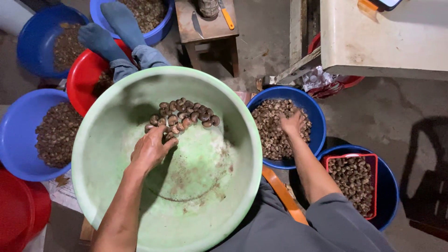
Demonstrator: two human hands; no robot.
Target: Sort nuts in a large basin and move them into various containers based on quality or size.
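Observation:
A large pale green basin rests in my lap, with a small heap of brown nuts at its far side. My left hand lies inside the basin, its fingers curled against the near edge of that heap. My right hand reaches into a blue bowl to the right and is dug into the brown nuts that fill it. Whether either hand holds any nuts I cannot tell.
Blue bowls of nuts and a red bowl stand on the left. Another person's feet in blue socks rest there. A red crate of nuts sits in a blue tub at the right. A wooden stool with knives stands ahead.

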